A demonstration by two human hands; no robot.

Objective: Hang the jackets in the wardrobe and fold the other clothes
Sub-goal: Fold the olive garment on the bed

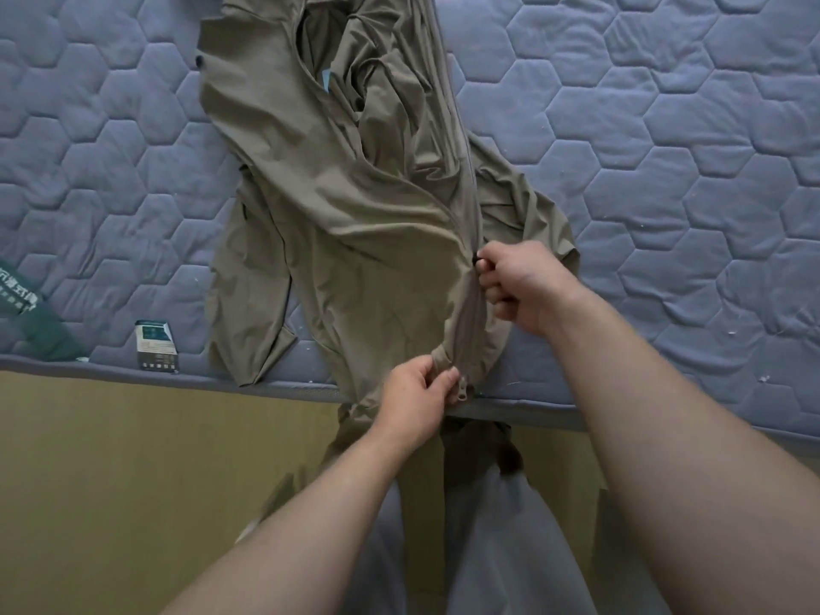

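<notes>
1. The fingers (488,277) of the right hand (517,286) are clenched in a pinch on the dark slider (480,261) of the zip, partway up the front of the olive jacket (337,206).
2. The left hand (417,392) pinches the bottom end of the zip (461,386) at the hem, just at the near edge of the mattress (665,170).
3. The zip's long axis runs from the left hand's pinch straight away toward the far edge of the mattress. The slider lies along that line, beyond the left hand, so any travel is probably along it while the left hand anchors the hem. Whether the stretch beyond the slider is joined cannot be told.
4. The jacket lies lengthwise and crumpled, its hem spilling over the near edge and its collar end toward the far edge.
5. A small box (155,346) stands by the near edge, left of the jacket; its contents are hidden. A green cloth (31,321) lies at the left edge. No wardrobe is in view.
</notes>
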